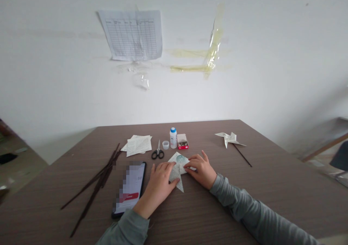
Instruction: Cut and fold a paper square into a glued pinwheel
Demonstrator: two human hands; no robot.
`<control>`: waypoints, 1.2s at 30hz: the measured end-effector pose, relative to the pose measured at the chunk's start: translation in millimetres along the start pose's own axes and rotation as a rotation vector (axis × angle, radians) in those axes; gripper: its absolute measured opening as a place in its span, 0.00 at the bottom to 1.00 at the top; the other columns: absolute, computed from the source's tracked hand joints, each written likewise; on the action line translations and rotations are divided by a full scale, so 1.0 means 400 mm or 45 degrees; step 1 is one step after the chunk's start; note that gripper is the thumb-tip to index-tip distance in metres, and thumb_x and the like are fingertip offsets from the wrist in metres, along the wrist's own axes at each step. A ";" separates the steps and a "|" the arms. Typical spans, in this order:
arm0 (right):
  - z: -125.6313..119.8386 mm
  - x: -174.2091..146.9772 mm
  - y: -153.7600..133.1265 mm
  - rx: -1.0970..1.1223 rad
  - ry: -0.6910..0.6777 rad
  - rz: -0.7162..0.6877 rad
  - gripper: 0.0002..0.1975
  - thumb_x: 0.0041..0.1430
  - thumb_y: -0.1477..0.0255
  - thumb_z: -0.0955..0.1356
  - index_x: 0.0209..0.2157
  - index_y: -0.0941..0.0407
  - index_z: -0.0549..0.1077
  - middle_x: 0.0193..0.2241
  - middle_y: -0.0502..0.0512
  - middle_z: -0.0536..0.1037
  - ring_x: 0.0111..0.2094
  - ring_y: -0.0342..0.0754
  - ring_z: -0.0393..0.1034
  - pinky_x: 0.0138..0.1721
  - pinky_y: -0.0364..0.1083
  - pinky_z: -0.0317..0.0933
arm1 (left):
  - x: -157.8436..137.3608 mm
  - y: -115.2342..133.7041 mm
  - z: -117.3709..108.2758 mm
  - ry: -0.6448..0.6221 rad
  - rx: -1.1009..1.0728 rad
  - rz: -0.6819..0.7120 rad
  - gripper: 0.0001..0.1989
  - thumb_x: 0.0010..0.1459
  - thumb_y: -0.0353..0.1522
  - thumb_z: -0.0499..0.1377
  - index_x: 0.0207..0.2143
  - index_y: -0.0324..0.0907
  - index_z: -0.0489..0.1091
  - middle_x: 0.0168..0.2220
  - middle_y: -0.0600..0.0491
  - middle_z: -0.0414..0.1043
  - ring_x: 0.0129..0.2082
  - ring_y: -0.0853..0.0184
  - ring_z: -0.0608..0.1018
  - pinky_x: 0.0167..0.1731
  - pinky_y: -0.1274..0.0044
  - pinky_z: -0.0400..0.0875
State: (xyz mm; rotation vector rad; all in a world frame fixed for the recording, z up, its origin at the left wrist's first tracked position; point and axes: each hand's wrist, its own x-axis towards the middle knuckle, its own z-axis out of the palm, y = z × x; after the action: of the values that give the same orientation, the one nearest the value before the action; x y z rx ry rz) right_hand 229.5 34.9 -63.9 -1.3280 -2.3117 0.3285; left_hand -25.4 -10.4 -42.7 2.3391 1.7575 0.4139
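A folded piece of printed paper [179, 169] with pointed flaps lies on the table between my hands. A blue-green round mark shows on its far part. My left hand [161, 181] grips the paper's left side, thumb on the near flap and fingers on the upper edge. At the right side, my right hand [201, 169] pinches the paper between thumb and fingers, with the outer fingers raised. My fingers hide parts of the folds. Just beyond the paper are black-handled scissors [157, 153], a small clear cup [165, 145], a blue-capped white bottle [173, 139] and a red box of small metal pieces [183, 146].
A phone [132, 192] lies left of my left forearm, with several dark thin sticks [100, 179] farther left. Paper sheets [139, 145] are stacked behind. A paper pinwheel [230, 139] on a stick lies at the right. The wall [174, 103] stands behind the table [244, 187].
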 end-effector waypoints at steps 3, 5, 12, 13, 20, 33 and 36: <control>0.001 -0.001 0.002 -0.021 0.009 -0.034 0.14 0.79 0.73 0.79 0.52 0.39 0.97 0.52 0.54 0.98 0.67 0.69 0.89 0.90 0.83 0.56 | -0.002 0.007 -0.008 -0.016 0.008 0.001 0.29 0.77 0.30 0.71 0.77 0.51 0.84 0.76 0.39 0.87 0.81 0.39 0.84 0.87 0.36 0.70; 0.002 0.000 0.005 -0.019 0.020 -0.072 0.14 0.79 0.72 0.79 0.53 0.39 0.97 0.52 0.54 0.98 0.66 0.69 0.89 0.89 0.81 0.58 | -0.003 0.011 -0.011 -0.011 0.014 0.000 0.28 0.78 0.30 0.71 0.77 0.51 0.85 0.76 0.40 0.87 0.81 0.39 0.83 0.87 0.37 0.70; -0.003 0.000 0.009 -0.016 -0.033 -0.090 0.14 0.79 0.73 0.79 0.54 0.39 0.98 0.53 0.55 0.99 0.68 0.71 0.88 0.89 0.85 0.56 | -0.005 0.015 -0.013 -0.032 0.028 -0.008 0.27 0.78 0.30 0.72 0.75 0.52 0.88 0.76 0.38 0.86 0.81 0.36 0.83 0.86 0.32 0.70; -0.003 -0.001 0.011 -0.014 -0.028 -0.100 0.14 0.79 0.73 0.80 0.54 0.39 0.98 0.54 0.55 0.99 0.69 0.71 0.88 0.89 0.86 0.55 | -0.005 0.015 -0.013 -0.023 0.034 -0.005 0.27 0.78 0.30 0.72 0.75 0.52 0.88 0.76 0.38 0.86 0.81 0.36 0.84 0.86 0.32 0.70; 0.002 0.000 0.024 -0.026 0.004 -0.131 0.12 0.78 0.70 0.81 0.52 0.37 0.98 0.53 0.54 1.00 0.67 0.70 0.89 0.88 0.84 0.59 | -0.011 0.024 -0.024 -0.032 0.063 -0.021 0.28 0.78 0.30 0.72 0.76 0.53 0.88 0.77 0.38 0.86 0.81 0.36 0.83 0.87 0.34 0.70; 0.008 -0.004 0.022 -0.037 -0.012 -0.136 0.14 0.79 0.71 0.80 0.54 0.37 0.98 0.53 0.55 0.98 0.66 0.67 0.88 0.89 0.84 0.57 | -0.013 0.043 -0.042 -0.090 0.051 -0.048 0.27 0.80 0.30 0.70 0.76 0.58 0.90 0.79 0.39 0.84 0.84 0.35 0.80 0.88 0.30 0.65; 0.012 -0.003 0.029 -0.050 -0.015 -0.142 0.14 0.80 0.71 0.80 0.55 0.37 0.98 0.53 0.55 0.98 0.66 0.67 0.88 0.89 0.85 0.57 | -0.012 0.037 -0.037 -0.081 0.041 -0.034 0.27 0.80 0.31 0.71 0.75 0.59 0.90 0.78 0.39 0.85 0.83 0.35 0.80 0.87 0.29 0.65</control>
State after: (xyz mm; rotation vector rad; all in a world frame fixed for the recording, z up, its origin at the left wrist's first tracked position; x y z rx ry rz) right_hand 236.4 39.9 -73.1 -1.2118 -2.4023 0.2573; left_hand -18.1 -19.2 -24.8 2.3208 1.7766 0.3057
